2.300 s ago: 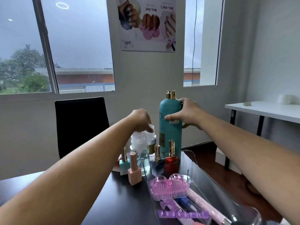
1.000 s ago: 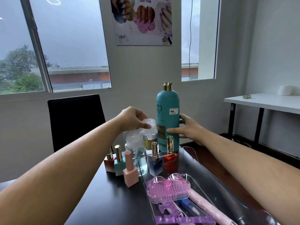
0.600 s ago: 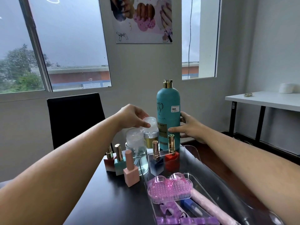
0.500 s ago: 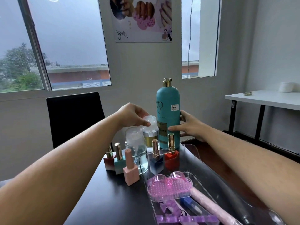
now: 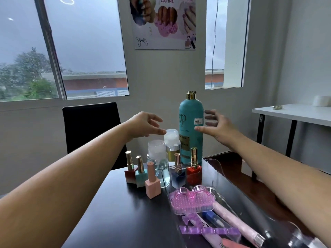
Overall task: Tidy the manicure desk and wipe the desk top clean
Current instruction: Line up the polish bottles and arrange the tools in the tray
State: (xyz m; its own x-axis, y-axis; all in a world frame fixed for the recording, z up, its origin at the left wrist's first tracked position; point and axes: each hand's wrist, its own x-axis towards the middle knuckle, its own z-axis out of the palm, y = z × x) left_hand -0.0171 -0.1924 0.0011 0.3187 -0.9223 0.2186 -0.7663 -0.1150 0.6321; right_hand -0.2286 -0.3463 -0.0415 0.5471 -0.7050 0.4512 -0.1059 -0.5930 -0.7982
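Teal tall plastic bottle with gold cap (image 5: 191,122) stands upright at frame centre, at the far end of the black desk top (image 5: 116,212). My right hand (image 5: 219,127) is just right of it, fingers spread, gripping nothing. My left hand (image 5: 146,125) hovers left, fingers loose, thumb tip at the clear-capped small bottle (image 5: 171,138); can't tell if touching. Pink square nail polish bottle (image 5: 152,185) stands in front. Clear acrylic tray (image 5: 215,161), lower right, holds a pink heart-shaped brush (image 5: 192,198).

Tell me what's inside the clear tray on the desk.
A pink heart-shaped brush, a purple toe separator, a pink-handled tool and a blue pen-like tool lie in the clear tray. The brush and separator cover parts of the tools beneath them.
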